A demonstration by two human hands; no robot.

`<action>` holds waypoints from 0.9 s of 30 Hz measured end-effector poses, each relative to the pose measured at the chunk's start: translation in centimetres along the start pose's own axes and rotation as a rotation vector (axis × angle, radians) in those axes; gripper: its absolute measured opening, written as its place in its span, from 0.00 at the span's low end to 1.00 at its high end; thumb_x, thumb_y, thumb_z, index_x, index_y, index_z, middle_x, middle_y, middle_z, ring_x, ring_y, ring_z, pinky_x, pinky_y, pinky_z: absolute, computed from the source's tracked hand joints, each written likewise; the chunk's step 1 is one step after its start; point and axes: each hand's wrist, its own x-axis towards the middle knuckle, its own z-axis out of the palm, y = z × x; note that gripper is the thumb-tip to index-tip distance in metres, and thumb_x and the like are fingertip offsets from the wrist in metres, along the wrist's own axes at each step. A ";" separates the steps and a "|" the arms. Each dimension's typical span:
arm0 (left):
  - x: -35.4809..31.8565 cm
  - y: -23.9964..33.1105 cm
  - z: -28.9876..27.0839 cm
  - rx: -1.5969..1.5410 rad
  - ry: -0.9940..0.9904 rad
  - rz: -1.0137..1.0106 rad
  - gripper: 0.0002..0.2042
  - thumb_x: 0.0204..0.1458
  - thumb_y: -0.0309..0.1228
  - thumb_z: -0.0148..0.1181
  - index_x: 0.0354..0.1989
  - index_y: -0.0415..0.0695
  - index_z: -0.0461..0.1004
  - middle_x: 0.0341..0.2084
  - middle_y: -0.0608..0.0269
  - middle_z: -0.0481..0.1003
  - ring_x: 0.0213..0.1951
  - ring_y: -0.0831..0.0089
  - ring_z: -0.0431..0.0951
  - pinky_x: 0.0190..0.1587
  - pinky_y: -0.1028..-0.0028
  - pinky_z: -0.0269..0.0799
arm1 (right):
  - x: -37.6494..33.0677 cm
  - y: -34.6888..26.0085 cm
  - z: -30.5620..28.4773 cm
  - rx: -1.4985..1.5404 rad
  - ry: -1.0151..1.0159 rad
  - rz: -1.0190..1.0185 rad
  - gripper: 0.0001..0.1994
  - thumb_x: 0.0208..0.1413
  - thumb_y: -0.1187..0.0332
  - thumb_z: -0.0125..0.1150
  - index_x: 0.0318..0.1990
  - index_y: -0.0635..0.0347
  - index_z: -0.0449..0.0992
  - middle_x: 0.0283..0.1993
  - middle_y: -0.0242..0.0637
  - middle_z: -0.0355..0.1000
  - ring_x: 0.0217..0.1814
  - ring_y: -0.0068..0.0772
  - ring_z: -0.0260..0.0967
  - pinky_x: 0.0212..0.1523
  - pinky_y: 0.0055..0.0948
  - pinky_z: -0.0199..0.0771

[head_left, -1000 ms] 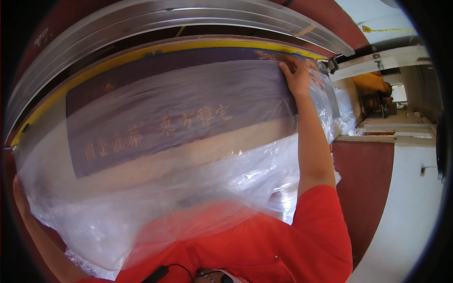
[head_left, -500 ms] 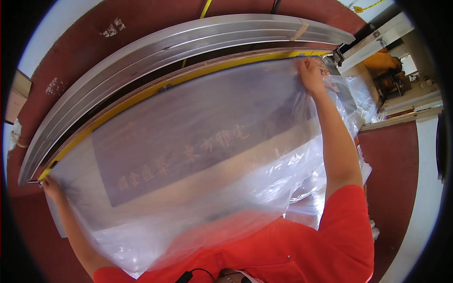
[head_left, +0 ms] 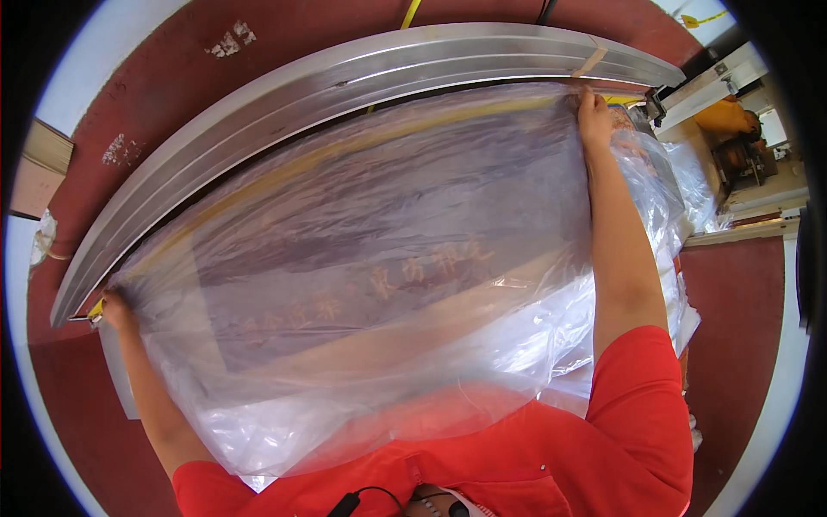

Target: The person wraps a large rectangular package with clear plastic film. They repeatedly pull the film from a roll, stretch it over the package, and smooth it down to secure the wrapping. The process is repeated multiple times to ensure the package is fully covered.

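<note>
A clear plastic sheet stretches between my two hands, slack and wrinkled toward my body. Beneath it shows a dark panel with pale orange characters and a tan lower band. My left hand is closed on the sheet's far left corner, near the end of a yellow strip. At the far right, my right hand pinches the sheet's far edge close to the other end of that yellow strip. The sheet now lies over most of the strip.
A long silver metal bar runs along the back, just beyond the sheet. Crumpled clear plastic is bunched at the right. A metal bracket sits at the bar's right end. The floor is red with white patches.
Both hands have moved farther away with the sheet, whose far edge now passes over the yellow strip. The sheet has become more wrinkled. The whole view has shifted slightly.
</note>
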 end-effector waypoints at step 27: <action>-5.0 -6.4 -17.6 0.881 -0.264 -0.178 0.18 0.48 0.38 0.39 0.48 0.50 0.61 0.40 0.48 0.66 0.40 0.56 0.67 0.43 0.64 0.59 | -14.8 -10.7 -3.5 0.645 -0.975 -0.029 0.10 0.44 0.62 0.56 0.28 0.58 0.72 0.24 0.22 0.65 0.23 0.10 0.56 0.24 0.11 0.54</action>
